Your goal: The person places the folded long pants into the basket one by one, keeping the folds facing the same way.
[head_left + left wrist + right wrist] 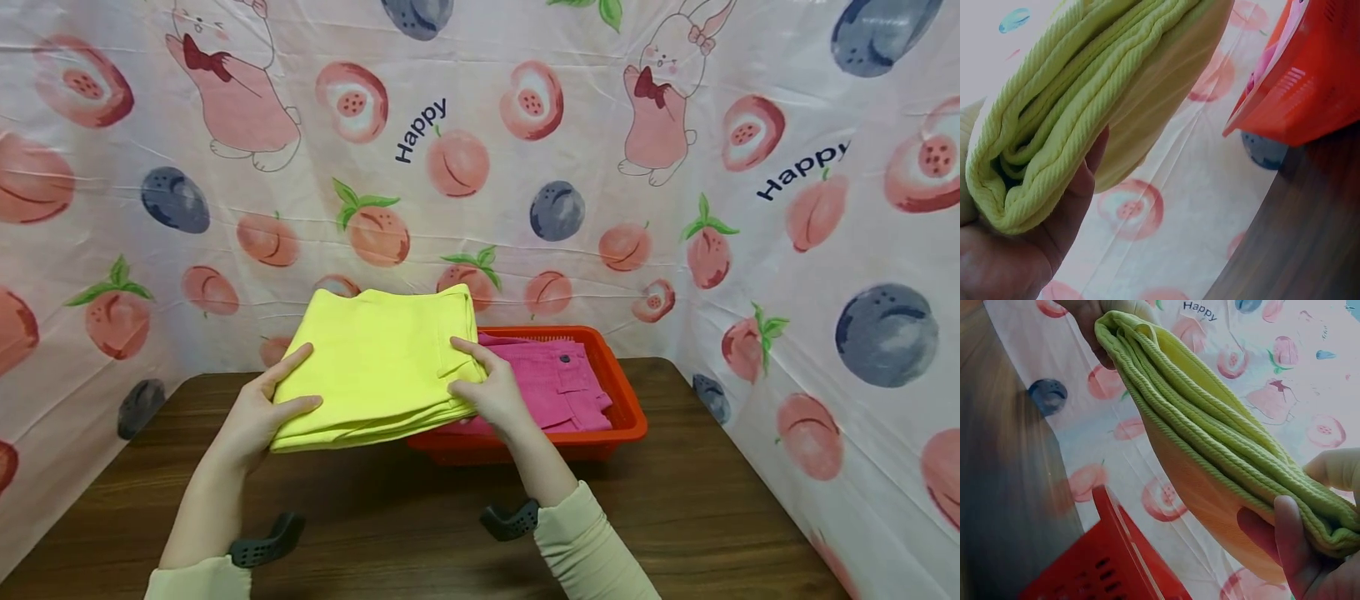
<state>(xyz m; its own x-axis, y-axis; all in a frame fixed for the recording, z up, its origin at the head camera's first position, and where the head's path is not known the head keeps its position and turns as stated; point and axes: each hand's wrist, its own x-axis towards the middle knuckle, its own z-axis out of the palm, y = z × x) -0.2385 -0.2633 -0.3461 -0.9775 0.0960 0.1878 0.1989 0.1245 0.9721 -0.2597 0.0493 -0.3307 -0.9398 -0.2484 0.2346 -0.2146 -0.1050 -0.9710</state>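
A folded yellow garment (378, 362) of ribbed twill is held up above the table, in front of the basket's left part. At its left edge my left hand (255, 412) grips it, thumb on top and fingers beneath. The right hand (492, 390) pinches the opposite edge in the same way. Several stacked layers of the yellow garment (1210, 434) show along its near side in the right wrist view. Behind it, a folded pink garment (551, 379) with a dark button lies inside a red plastic basket (630, 417).
The basket stands toward the back right of the dark wooden table (390, 533). A fruit-and-rabbit printed sheet (480, 92) hangs behind the table and along both sides. Black straps (266, 546) sit on both wrists.
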